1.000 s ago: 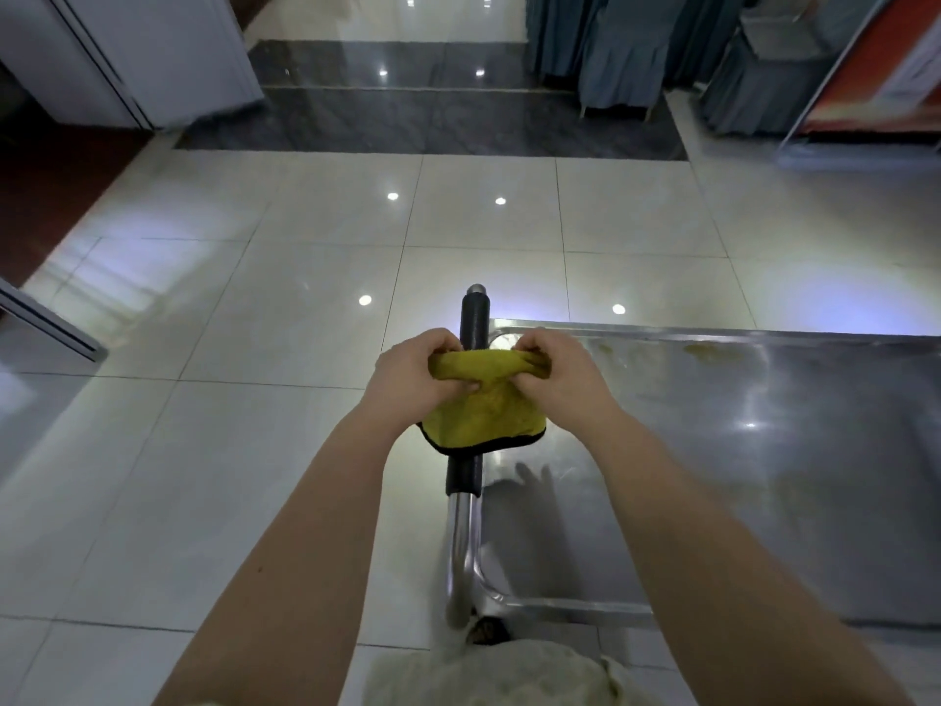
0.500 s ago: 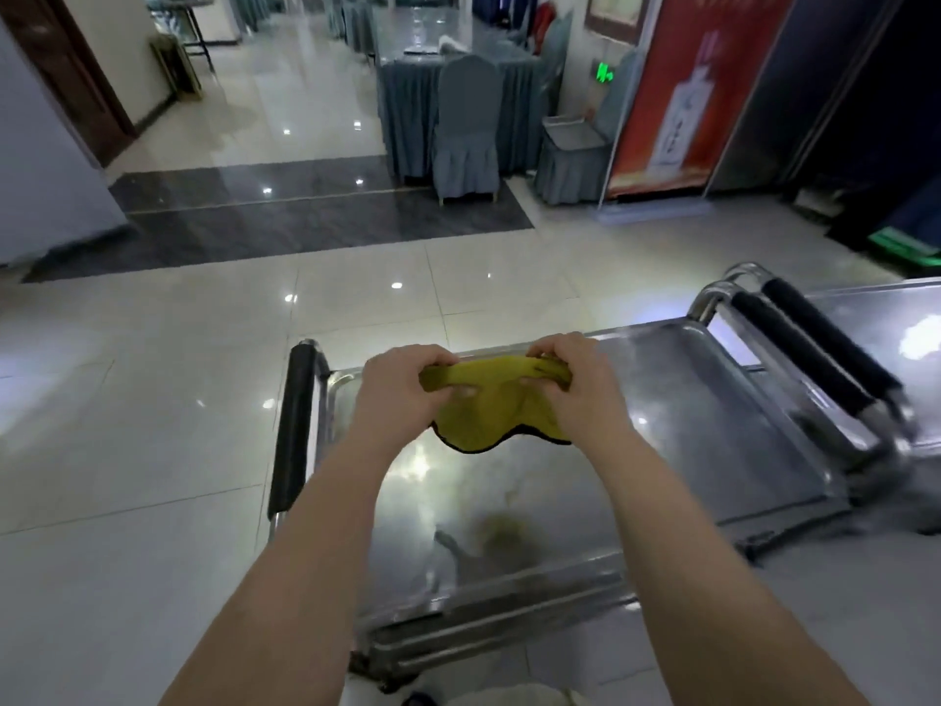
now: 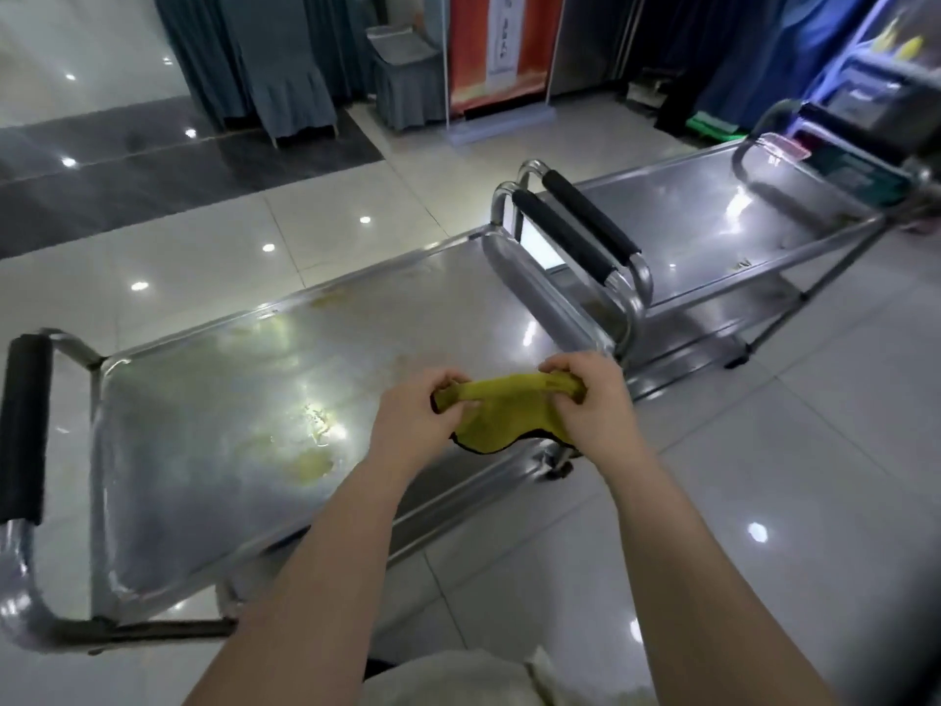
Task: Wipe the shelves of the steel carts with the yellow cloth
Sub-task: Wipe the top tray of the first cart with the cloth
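1. Two grips held the cloth (image 3: 501, 412). The left grip (image 3: 412, 425) pinched its left end and the right grip (image 3: 593, 405) its right end, each with fingers curled over the bunched upper edge.
2. The cloth's long axis ran left to right between them, tilted slightly up toward the right. Its lower part hung loose with a dark hem over the near right edge of the near shelf (image 3: 214, 501), apparently not touching the steel.
3. Most of that shelf spread to the left of the cloth and ahead of it. A yellowish stain (image 3: 310, 463) lay to the left of the left grip, so that grip was the nearer one. By my judgement, the cloth would have to come down and sweep leftward to reach it.
4. The far cart (image 3: 713, 221) stood ahead and to the right, beyond two padded handles (image 3: 585, 226) side by side, and was closer to the right grip. The objects at its far end were too blurred to name.
5. The near shelf was flat steel with a low raised rim, smeared and dull in patches, and a black padded handle (image 3: 23, 425) stood at its left end. The cloth would likely slide easily there, though the dried marks might need pressure.
6. Around the carts lay a glossy tiled floor (image 3: 764, 476). Covered chairs (image 3: 285, 58) and a red banner (image 3: 499, 43) stood at the back.
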Demonstrator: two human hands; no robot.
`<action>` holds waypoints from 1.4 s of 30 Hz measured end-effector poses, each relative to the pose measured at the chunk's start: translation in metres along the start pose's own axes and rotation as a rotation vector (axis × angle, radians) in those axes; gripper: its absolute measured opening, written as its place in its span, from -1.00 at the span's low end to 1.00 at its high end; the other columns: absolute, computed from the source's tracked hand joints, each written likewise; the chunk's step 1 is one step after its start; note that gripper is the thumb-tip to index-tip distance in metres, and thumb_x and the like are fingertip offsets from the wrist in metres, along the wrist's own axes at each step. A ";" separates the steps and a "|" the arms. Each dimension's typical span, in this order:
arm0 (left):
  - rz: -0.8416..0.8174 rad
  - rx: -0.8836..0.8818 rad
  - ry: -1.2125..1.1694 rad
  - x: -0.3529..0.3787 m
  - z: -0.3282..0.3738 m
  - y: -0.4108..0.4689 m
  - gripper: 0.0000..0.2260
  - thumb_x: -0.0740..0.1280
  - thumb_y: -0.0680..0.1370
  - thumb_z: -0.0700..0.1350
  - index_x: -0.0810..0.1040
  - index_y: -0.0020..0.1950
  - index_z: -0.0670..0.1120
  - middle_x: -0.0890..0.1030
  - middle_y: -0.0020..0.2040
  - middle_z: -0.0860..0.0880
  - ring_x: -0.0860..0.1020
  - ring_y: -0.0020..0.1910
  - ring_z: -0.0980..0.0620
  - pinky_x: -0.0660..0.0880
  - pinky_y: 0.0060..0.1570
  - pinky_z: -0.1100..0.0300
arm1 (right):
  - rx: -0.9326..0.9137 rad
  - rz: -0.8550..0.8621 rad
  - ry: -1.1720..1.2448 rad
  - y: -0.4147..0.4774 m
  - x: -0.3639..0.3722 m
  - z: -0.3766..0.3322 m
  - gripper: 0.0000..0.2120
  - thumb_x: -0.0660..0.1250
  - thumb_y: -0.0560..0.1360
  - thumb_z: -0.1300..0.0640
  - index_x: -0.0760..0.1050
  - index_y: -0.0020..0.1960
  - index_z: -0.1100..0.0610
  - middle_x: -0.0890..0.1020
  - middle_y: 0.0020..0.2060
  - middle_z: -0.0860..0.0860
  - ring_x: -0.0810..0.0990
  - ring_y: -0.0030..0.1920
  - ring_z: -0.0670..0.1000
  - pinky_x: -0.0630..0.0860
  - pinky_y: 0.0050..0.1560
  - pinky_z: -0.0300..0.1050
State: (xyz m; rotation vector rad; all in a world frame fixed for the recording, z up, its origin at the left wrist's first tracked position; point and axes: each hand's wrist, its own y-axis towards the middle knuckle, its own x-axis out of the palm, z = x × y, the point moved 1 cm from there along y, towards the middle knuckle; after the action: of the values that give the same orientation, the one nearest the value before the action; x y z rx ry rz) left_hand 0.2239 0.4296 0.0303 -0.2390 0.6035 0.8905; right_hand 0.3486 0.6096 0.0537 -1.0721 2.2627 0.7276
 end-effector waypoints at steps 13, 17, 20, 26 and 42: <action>-0.129 -0.066 -0.014 0.094 -0.005 0.011 -0.78 0.45 0.48 -0.04 0.46 -0.12 0.25 0.54 -0.20 0.24 0.49 -0.20 0.26 0.39 -0.25 0.42 | 0.102 -0.014 -0.035 -0.004 -0.010 0.085 -0.68 0.36 0.31 0.51 0.66 -0.07 0.19 0.61 -0.11 -0.01 0.53 -0.06 0.21 0.42 0.03 0.05; -0.139 -0.101 -0.128 0.098 -0.007 0.057 -0.72 0.47 0.46 -0.09 0.49 -0.17 0.31 0.56 -0.22 0.17 0.51 -0.19 0.26 0.42 -0.28 0.43 | 0.176 0.005 -0.008 0.030 -0.005 0.096 -0.69 0.31 0.32 0.53 0.63 -0.09 0.21 0.58 -0.15 0.02 0.53 -0.04 0.20 0.43 0.01 0.01; -0.255 -0.177 -0.233 0.094 -0.010 0.098 -0.79 0.50 0.42 -0.17 0.56 -0.13 0.12 0.60 -0.21 0.00 0.54 -0.25 0.11 0.53 -0.20 0.16 | 0.192 -0.044 -0.013 0.060 -0.007 0.095 -0.68 0.28 0.37 0.50 0.61 -0.06 0.15 0.53 -0.11 -0.01 0.49 0.02 0.12 0.41 0.03 -0.07; -0.563 -0.091 -0.213 0.078 -0.009 0.171 -0.76 0.56 0.33 -0.11 0.57 -0.16 0.16 0.52 0.28 0.04 0.45 0.30 0.02 0.42 0.21 0.10 | 0.213 -0.291 -0.090 0.130 -0.016 0.074 -0.57 0.28 0.43 0.39 0.48 -0.17 -0.19 0.51 -0.12 -0.20 0.48 -0.04 -0.15 0.39 -0.08 -0.34; -0.348 0.135 0.214 0.084 -0.004 0.243 -0.72 0.38 0.32 0.09 0.73 -0.07 0.01 0.66 -0.01 0.04 0.52 0.11 -0.12 0.35 0.18 -0.01 | 0.128 -0.415 -0.035 0.211 -0.038 0.092 -0.69 0.30 0.41 0.46 0.58 -0.09 0.07 0.57 -0.04 -0.02 0.49 0.02 -0.03 0.41 -0.03 -0.39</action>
State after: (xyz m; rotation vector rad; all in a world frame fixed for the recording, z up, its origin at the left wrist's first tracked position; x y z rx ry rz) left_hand 0.0714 0.6328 -0.0098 -0.3087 0.7898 0.4889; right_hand 0.2197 0.8041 0.0637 -1.3923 1.9346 0.4198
